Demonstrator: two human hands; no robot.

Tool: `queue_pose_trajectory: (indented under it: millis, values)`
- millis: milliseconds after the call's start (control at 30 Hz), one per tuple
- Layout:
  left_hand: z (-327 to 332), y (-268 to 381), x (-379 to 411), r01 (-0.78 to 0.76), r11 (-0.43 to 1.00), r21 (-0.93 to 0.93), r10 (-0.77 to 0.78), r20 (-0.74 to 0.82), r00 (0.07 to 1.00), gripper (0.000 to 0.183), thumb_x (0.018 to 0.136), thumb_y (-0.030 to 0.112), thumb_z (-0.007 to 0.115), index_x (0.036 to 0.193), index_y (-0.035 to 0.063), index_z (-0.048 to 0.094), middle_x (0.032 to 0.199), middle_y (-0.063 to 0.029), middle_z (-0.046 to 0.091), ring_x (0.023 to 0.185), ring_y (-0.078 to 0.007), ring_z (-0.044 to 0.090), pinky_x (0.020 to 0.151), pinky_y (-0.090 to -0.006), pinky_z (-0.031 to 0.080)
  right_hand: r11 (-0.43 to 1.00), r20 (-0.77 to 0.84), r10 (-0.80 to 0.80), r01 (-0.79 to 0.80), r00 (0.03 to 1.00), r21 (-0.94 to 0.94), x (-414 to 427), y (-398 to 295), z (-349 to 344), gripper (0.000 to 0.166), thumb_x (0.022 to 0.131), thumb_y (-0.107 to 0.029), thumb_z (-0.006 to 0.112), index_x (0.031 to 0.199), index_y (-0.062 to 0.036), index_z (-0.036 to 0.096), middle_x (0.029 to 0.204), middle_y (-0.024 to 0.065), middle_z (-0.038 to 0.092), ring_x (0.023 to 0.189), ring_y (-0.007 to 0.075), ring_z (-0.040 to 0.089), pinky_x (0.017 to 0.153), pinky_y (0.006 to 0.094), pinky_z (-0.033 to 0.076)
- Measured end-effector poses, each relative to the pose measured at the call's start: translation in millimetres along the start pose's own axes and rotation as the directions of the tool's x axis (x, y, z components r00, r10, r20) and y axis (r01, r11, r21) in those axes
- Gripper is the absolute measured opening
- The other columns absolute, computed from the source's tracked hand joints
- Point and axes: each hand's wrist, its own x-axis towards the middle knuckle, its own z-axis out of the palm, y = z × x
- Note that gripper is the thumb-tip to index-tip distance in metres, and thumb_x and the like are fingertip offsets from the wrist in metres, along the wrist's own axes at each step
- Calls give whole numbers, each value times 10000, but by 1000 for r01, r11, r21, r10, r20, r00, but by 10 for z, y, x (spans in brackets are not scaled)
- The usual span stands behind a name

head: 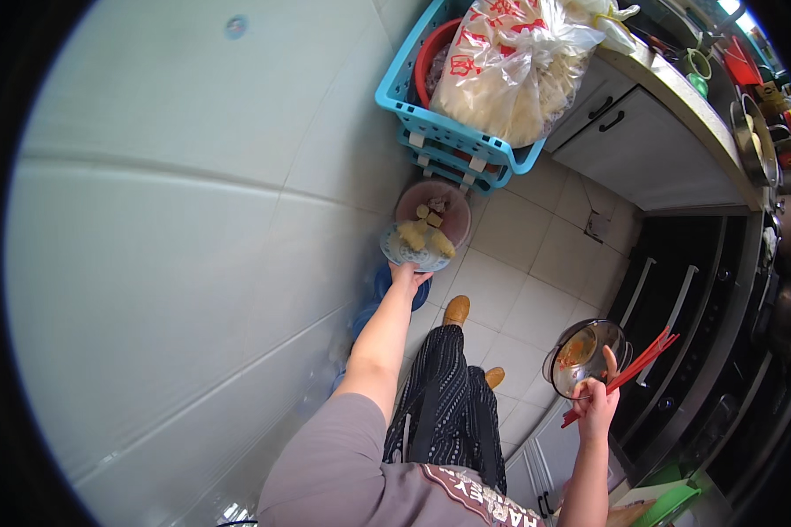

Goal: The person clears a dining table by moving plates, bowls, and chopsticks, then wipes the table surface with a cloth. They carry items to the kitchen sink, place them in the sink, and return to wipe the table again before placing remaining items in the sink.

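My left hand [409, 275] grips the near edge of a blue-patterned plate [395, 248], tilted over a pink bin [463, 209] by the wall. Yellowish food pieces [413, 233], possibly corn cobs, are at the plate's far side. Several more chunks show beyond its rim, over or in the bin; which one is unclear. Away to the right, my right hand [593, 403] clasps a transparent glass bowl [583, 377] by its rim, together with a bundle of red chopsticks [646, 357]. Reddish residue [577, 349] shows inside the bowl.
A blue basket rack [458, 125] with a bulging plastic bag [507, 79] stands beyond the bin. Blue containers [382, 283] sit below the plate near the tiled wall [171, 263]. On the right are a counter [692, 112], white cabinets [646, 151] and a black appliance front [666, 277].
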Motion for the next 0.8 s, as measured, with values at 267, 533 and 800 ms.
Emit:
queue_pose_trajectory:
  millis: [267,533,800]
  values:
    - [554,252,676,-95,850,519,232,-206,951,651,921,181,513,1460,275,159,1355,-179,466,1009,-401,623,691,-538,581,994,11,107,-107,994,-7,501,127,155,627,819,-37,413,1438,-81,321,557,79,548,364,57,349,345,190,234]
    - [498,452,563,-114,640,760,294,-106,950,666,880,198,587,1459,175,257,1238,-190,571,987,-363,644,681,-502,591,993,27,109,-110,994,38,444,-96,125,634,818,-40,419,1441,-87,312,559,98,558,348,49,282,348,196,219]
    - [11,488,-769,177,978,-109,-140,284,948,544,882,-60,464,1388,77,321,1373,-210,426,1210,-435,490,907,-602,494,962,32,36,-43,999,270,113,-916,-130,609,857,-20,417,1449,-117,313,629,127,580,354,40,250,350,198,213]
